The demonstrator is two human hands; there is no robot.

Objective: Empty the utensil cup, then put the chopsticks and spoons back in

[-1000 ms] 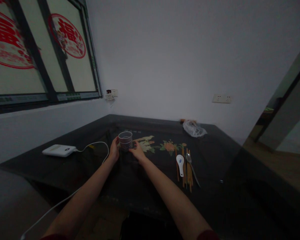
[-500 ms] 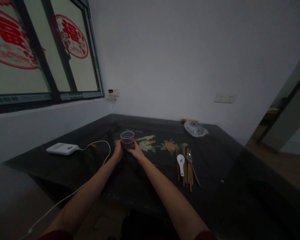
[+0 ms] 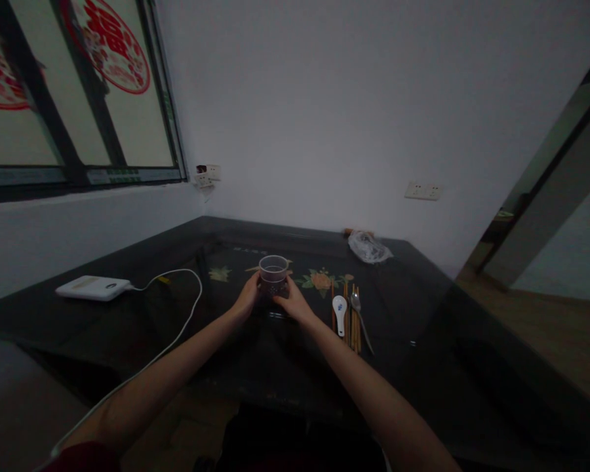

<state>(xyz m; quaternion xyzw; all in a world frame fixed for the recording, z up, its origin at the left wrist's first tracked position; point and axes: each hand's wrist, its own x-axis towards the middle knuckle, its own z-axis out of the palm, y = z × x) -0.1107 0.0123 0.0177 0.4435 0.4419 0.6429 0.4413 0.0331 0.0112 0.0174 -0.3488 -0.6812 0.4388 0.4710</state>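
A small clear plastic cup stands upright on the dark glass table, over its flower pattern. My left hand cups its left side and my right hand its right side, fingers curled round the lower half of the cup. Just right of my right hand lie a white ceramic spoon, a metal spoon and several wooden chopsticks in a row.
A white power bank lies at the table's left with a white cable running toward me. A crumpled plastic bag sits at the far edge by the wall. A window is at the left, a doorway at the right.
Both hands have brought the cup to the right, closer to the spoons and chopsticks. My view has also turned, so everything sits a little more to the left.
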